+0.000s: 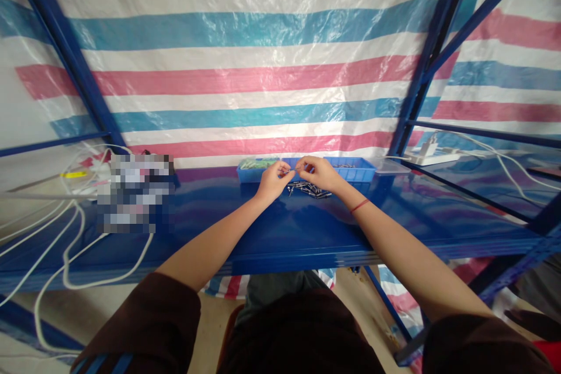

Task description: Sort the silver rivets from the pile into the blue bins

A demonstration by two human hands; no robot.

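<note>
My left hand (272, 179) and my right hand (319, 172) meet above the blue shelf (280, 228), fingers pinched together on a small metal part (293, 171) held between them. Just below the hands lies a little heap of several dark metal pieces (309, 190). Behind the hands sits a blue tray (357, 170) with green bits (258, 163) in its left compartment and small dark parts at the right. A red band circles my right wrist.
White cables (65, 234) and a power strip lie at the left beside a blurred box (134, 193). A clear lid (390, 166) and another white power strip (432, 156) sit at the right. Blue rack posts frame a striped tarpaulin behind.
</note>
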